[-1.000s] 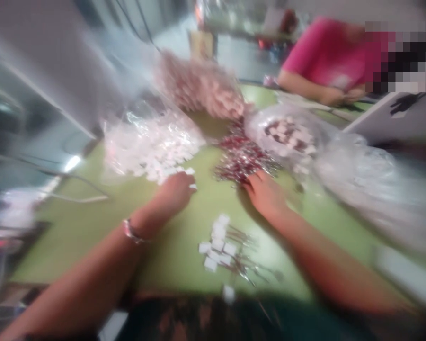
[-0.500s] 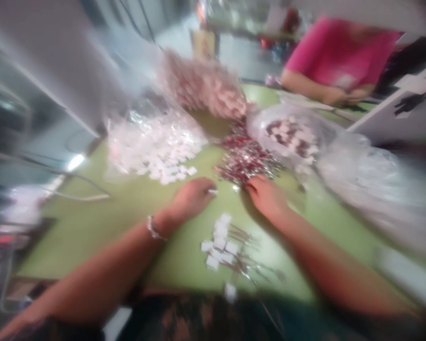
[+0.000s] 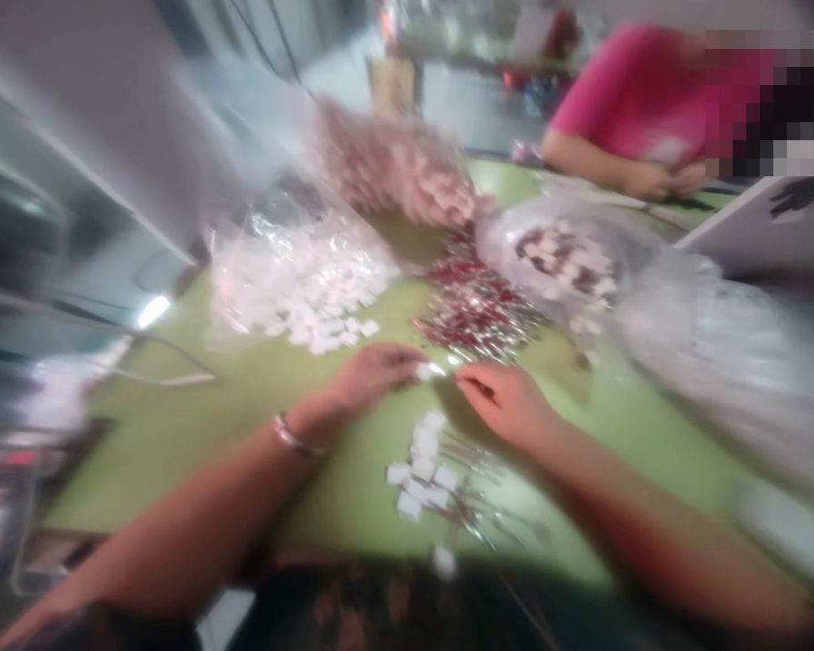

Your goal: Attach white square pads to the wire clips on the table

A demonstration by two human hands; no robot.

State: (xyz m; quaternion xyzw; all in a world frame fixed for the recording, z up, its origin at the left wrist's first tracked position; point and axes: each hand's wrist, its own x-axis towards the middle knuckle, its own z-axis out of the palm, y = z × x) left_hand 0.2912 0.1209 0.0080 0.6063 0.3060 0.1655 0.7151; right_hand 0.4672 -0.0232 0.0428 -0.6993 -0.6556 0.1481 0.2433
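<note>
My left hand (image 3: pixel 380 372) is closed, its fingertips pinching a small white block (image 3: pixel 422 371). Facing it, my right hand (image 3: pixel 506 393) is pinched around a thin piece with a shiny end, blurred, which meets or nearly meets the block. Just beyond my hands lies a heap of thin red pieces with silvery ends (image 3: pixel 478 303). Nearer to me are several white blocks (image 3: pixel 424 470) with thin dark wires (image 3: pixel 475 506) reaching out to the right. A single white block (image 3: pixel 443 561) lies by the table's front edge.
A clear bag (image 3: pixel 264 244) spills white blocks (image 3: pixel 326 325) on the left. Behind is a bag of pinkish pieces (image 3: pixel 400 172). To the right sit a bag of white and brown pieces (image 3: pixel 566 258) and more plastic (image 3: pixel 725 334). A person in pink (image 3: pixel 644 108) works across the green table (image 3: pixel 196 443).
My right hand has drawn back from the red and silvery heap toward me and the left. My left hand has shifted slightly right, so their fingertips are now close together.
</note>
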